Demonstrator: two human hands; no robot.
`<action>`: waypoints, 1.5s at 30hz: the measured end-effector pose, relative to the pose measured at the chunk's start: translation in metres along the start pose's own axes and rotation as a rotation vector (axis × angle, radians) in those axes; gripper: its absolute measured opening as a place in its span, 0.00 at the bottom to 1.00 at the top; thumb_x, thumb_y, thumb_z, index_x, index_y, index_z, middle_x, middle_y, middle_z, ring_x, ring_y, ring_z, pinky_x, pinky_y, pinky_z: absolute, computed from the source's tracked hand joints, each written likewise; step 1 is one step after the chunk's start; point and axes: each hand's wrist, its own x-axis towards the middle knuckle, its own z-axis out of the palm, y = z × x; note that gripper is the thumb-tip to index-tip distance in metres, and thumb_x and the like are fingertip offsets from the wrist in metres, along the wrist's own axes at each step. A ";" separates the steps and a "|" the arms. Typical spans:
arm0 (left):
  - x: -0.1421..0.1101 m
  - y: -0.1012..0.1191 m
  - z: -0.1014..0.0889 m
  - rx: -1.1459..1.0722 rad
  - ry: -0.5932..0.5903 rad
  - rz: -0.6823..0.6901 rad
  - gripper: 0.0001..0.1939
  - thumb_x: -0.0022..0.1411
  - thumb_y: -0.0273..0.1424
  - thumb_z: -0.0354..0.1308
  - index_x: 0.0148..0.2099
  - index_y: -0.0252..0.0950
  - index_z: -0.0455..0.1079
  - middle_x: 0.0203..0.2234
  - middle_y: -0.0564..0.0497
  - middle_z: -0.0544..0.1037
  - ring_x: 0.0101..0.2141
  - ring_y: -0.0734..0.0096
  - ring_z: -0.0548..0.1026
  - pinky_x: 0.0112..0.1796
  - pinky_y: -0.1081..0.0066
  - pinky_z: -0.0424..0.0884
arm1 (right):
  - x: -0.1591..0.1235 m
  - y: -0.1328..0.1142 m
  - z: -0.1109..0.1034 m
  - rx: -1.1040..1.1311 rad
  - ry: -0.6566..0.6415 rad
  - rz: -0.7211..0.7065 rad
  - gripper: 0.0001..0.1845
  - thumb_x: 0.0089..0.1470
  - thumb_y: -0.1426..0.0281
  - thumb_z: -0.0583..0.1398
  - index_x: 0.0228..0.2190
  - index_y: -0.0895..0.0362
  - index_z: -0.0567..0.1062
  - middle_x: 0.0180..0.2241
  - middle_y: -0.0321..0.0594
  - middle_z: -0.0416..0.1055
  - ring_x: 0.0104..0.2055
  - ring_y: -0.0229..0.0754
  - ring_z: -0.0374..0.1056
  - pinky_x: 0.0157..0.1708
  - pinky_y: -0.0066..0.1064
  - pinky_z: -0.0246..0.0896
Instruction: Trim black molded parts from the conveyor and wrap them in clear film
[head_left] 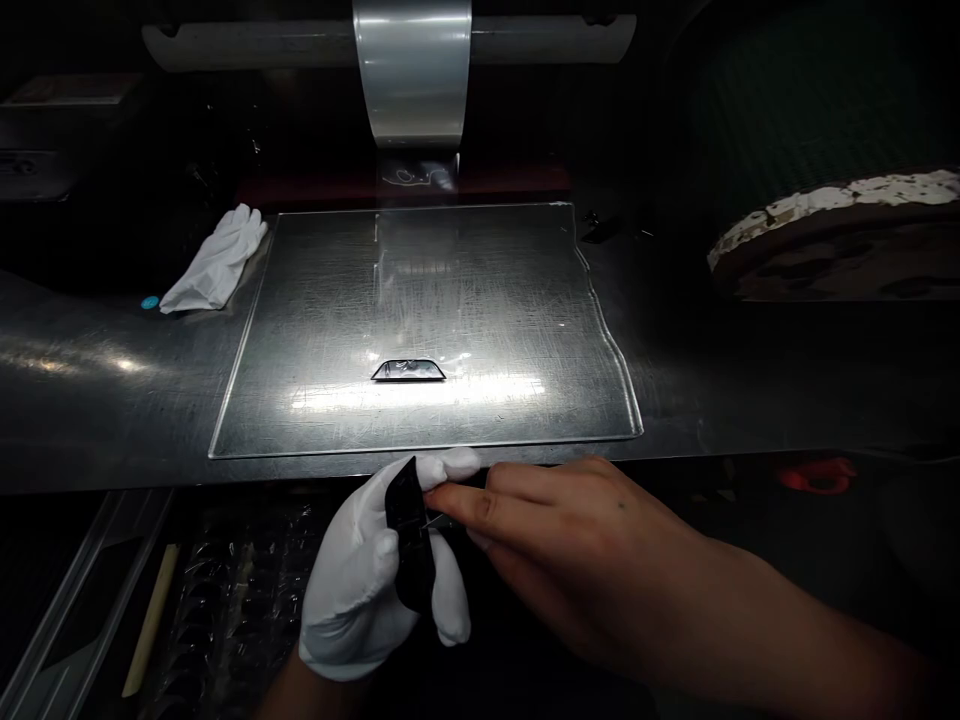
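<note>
My left hand, in a white glove, is closed around a small black curved part held upright below the table's front edge. My bare right hand reaches in from the right, its fingertips pinched together against the upper edge of that black part; whether they grip a thin film or tab is too small to make out. Another black trapezoid-shaped part lies flat on a clear plastic sheet on the metal table.
A roll of clear film hangs on a bar at the back centre. A spare white glove lies at the sheet's left corner. Below left sits a tray of dark parts. A worn round object stands at right.
</note>
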 end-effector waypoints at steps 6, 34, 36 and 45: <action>-0.003 -0.002 -0.002 -0.034 -0.018 -0.017 0.26 0.74 0.39 0.54 0.68 0.31 0.64 0.23 0.48 0.81 0.19 0.74 0.75 0.21 0.79 0.67 | -0.004 0.004 -0.002 0.020 -0.028 -0.035 0.23 0.72 0.72 0.54 0.65 0.50 0.69 0.41 0.34 0.78 0.36 0.38 0.74 0.35 0.31 0.67; -0.001 -0.004 0.005 -0.053 -0.020 0.039 0.24 0.75 0.38 0.52 0.67 0.31 0.67 0.29 0.43 0.84 0.16 0.78 0.69 0.18 0.80 0.64 | -0.007 0.003 0.006 0.041 -0.001 -0.001 0.23 0.73 0.71 0.54 0.65 0.52 0.69 0.44 0.37 0.78 0.38 0.40 0.75 0.37 0.31 0.70; -0.001 -0.004 0.005 -0.062 -0.009 0.065 0.23 0.75 0.37 0.52 0.65 0.33 0.69 0.49 0.36 0.83 0.18 0.80 0.73 0.18 0.80 0.66 | -0.008 0.003 0.004 0.038 -0.033 -0.013 0.23 0.72 0.72 0.54 0.65 0.52 0.69 0.43 0.37 0.78 0.36 0.39 0.74 0.34 0.30 0.68; 0.001 0.001 0.007 -0.077 0.040 0.030 0.21 0.74 0.37 0.54 0.64 0.39 0.72 0.66 0.38 0.71 0.22 0.82 0.79 0.23 0.82 0.72 | -0.013 0.000 0.000 0.145 0.005 -0.010 0.19 0.73 0.70 0.55 0.61 0.49 0.71 0.45 0.33 0.79 0.42 0.37 0.76 0.42 0.29 0.69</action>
